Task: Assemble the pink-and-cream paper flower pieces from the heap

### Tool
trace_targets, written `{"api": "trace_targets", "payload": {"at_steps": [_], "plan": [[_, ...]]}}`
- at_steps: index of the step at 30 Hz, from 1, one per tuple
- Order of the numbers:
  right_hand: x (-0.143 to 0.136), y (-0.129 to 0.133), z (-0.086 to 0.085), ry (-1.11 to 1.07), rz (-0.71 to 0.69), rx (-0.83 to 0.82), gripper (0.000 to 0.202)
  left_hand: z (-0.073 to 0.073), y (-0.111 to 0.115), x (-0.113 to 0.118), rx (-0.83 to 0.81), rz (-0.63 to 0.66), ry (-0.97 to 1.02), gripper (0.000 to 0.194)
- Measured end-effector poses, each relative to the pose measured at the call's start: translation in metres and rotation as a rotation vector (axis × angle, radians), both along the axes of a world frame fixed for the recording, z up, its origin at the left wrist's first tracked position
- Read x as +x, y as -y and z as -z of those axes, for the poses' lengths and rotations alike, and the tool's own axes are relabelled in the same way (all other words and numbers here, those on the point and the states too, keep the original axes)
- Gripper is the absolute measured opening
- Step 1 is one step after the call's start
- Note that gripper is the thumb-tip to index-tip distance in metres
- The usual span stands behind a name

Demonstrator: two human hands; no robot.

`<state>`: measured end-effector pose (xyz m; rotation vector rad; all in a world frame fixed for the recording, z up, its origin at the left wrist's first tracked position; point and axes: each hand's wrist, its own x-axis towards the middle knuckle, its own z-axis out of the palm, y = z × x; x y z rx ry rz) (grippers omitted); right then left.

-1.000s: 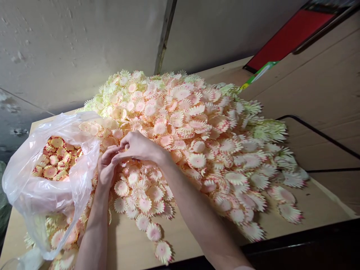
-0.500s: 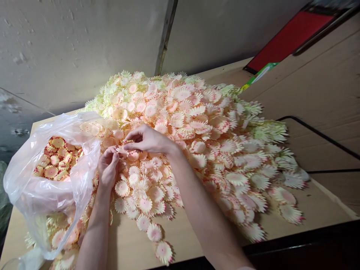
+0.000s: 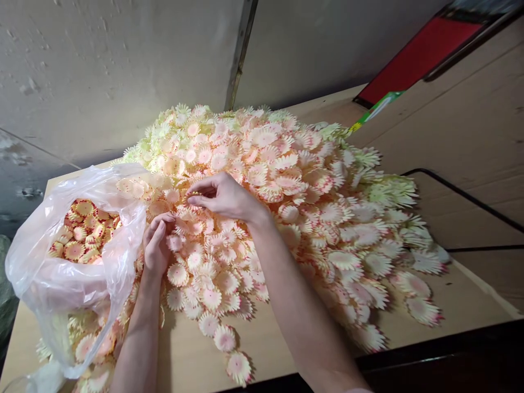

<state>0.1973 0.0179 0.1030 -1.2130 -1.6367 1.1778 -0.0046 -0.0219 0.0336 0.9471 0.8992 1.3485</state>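
Note:
Flat, frilled flower pieces (image 3: pixel 262 136), cream with pink centres and red tips, are heaped across the table. My right hand (image 3: pixel 229 199) is over the near-left part of the heap, thumb and fingers closed on a small frilled flower piece (image 3: pixel 196 194); most of it is hidden by the fingers. To its lower left, my left hand (image 3: pixel 156 245) has loosely bent fingers, with the thumb apart from them and nothing visible between. A pinkish flower disc (image 3: pixel 176 243) is just beside its fingertips.
A translucent plastic bag (image 3: pixel 33 262) at the left holds many smaller red-edged flower pieces (image 3: pixel 84 232). More pieces lie under and in front of it. A grey wall (image 3: pixel 123 65) rises behind the table (image 3: pixel 196 360); cardboard (image 3: pixel 462 136) and a black bar (image 3: pixel 470 199) are at the right.
My right hand has moved slightly up and right, away from my left hand. The fingers of my left hand have come away from the flower piece between the hands.

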Motion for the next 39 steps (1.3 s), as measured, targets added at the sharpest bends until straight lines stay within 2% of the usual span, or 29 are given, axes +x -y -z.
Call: {"api": "trace_targets", "payload": {"at_steps": [5,11,19,22,26,29,33,36,39], "plan": [[-0.015,0.002,-0.001,0.084,-0.032,0.03,0.022,0.006,0.0,0.001,0.035,-0.011,0.045,0.025],[-0.028,0.007,-0.009,0.132,-0.067,-0.015,0.041,0.009,-0.002,0.003,0.067,-0.026,-0.021,0.031],[-0.03,0.007,-0.007,0.182,-0.084,-0.058,0.049,0.005,-0.003,0.003,0.074,0.0,-0.053,0.028],[-0.031,0.007,-0.008,0.197,-0.084,-0.053,0.051,0.006,-0.003,0.001,0.071,-0.003,-0.048,0.026],[-0.031,0.007,-0.008,0.205,-0.098,-0.051,0.052,0.009,-0.003,-0.001,0.074,0.006,-0.035,0.032],[-0.029,0.006,-0.006,0.186,-0.093,-0.062,0.053,0.011,-0.003,0.0,0.073,0.009,-0.027,0.028],[-0.024,0.002,0.001,0.041,-0.007,-0.081,0.058,0.009,-0.002,0.0,0.088,0.037,-0.062,0.024],[-0.019,-0.001,0.003,-0.017,0.146,-0.062,0.061,0.008,-0.002,0.0,0.106,0.102,-0.095,0.026],[-0.01,-0.001,0.002,-0.038,0.297,-0.035,0.059,0.007,-0.002,-0.001,0.1,0.108,-0.053,0.03]]}}
